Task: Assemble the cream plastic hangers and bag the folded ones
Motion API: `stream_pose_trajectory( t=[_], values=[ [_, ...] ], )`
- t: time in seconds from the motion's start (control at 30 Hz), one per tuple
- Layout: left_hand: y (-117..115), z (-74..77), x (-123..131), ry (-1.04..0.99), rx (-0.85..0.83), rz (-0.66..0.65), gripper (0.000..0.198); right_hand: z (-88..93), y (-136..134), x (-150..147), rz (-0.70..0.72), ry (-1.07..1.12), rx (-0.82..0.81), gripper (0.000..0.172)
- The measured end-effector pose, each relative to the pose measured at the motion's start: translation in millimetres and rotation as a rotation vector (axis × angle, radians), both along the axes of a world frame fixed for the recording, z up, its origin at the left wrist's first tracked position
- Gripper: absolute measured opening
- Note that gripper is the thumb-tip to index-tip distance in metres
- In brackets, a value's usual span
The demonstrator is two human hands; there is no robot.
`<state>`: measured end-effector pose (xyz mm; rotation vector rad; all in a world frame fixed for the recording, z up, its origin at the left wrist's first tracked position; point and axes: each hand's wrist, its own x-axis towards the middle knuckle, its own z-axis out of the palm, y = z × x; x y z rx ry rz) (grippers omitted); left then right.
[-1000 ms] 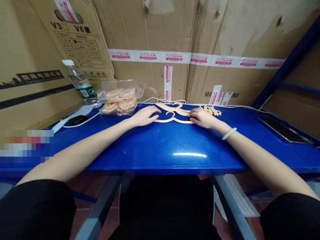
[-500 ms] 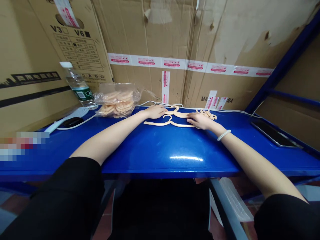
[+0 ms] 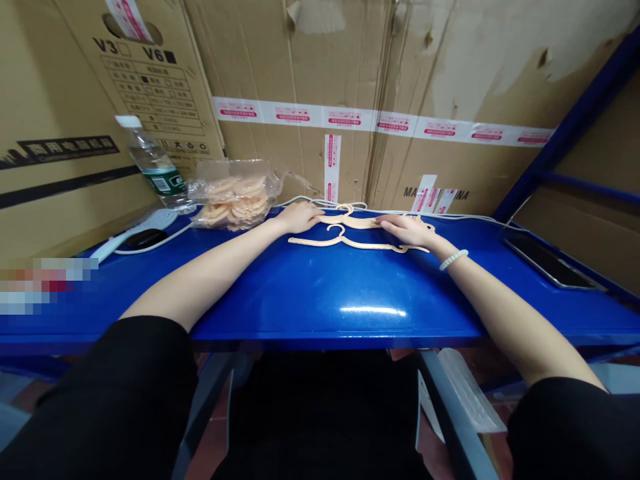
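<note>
Pale orange plastic hangers [image 3: 357, 223] lie flat at the back of the blue table, apparently stacked, with their hooks toward the wall. My left hand [image 3: 299, 217] is closed at their left end, fingertips on the arm. At their right end my right hand [image 3: 407, 230] has its fingers over the plastic, the thumb nearer me. Closer to me lies a separate hanger [image 3: 320, 241], its hook also pointing away; neither hand touches it. Past my right hand, several curved hanger parts [image 3: 425, 225] show, partly hidden by it.
A clear bag of similar hangers [image 3: 235, 200] sits at the left, beside a water bottle [image 3: 163, 175] and a black mouse [image 3: 145, 239]. A phone [image 3: 550, 263] lies at the right. White cable [image 3: 470, 217] runs along the cardboard [image 3: 290, 160] behind the table [image 3: 310, 293].
My right hand has shifted slightly away and right, off the near hanger, uncovering its right end. My left hand stays at the left end of the farther hangers. The view has tilted slightly.
</note>
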<state>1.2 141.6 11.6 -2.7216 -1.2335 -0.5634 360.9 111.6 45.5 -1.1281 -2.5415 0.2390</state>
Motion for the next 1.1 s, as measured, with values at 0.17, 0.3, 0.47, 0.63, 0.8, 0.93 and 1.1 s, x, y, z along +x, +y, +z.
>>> stream_pose_trajectory(
  t=[0.17,0.3,0.47,0.63,0.8,0.93,1.1],
  values=[
    [-25.1,0.4,-10.5,-0.018,0.053,0.069,0.039,24.1,3.2,33.0,-0.209,0.062,0.078,0.053],
    [-44.1,-5.8,-24.7,-0.082,0.082,0.119,0.039,38.0,6.3,59.5,-0.352,0.08,0.152,0.046],
    [-48.3,-19.0,-33.4,-0.191,0.098,0.181,0.04,38.0,9.5,76.3,-0.397,0.007,0.156,0.031],
    [-46.0,-25.9,-32.3,-0.205,0.034,0.139,0.045,29.6,14.3,77.3,-0.391,-0.083,0.135,0.028],
    [-44.1,-29.5,-31.8,-0.168,-0.071,0.104,0.06,14.7,18.2,65.8,-0.403,-0.177,0.161,0.031],
    [-42.8,-30.6,-32.2,-0.154,-0.126,0.117,0.066,1.0,21.7,54.6,-0.485,-0.251,0.235,0.041],
    [-44.4,-29.4,-30.9,-0.171,-0.118,0.118,0.062,-7.6,26.1,49.6,-0.568,-0.307,0.259,0.038]
  ],
)
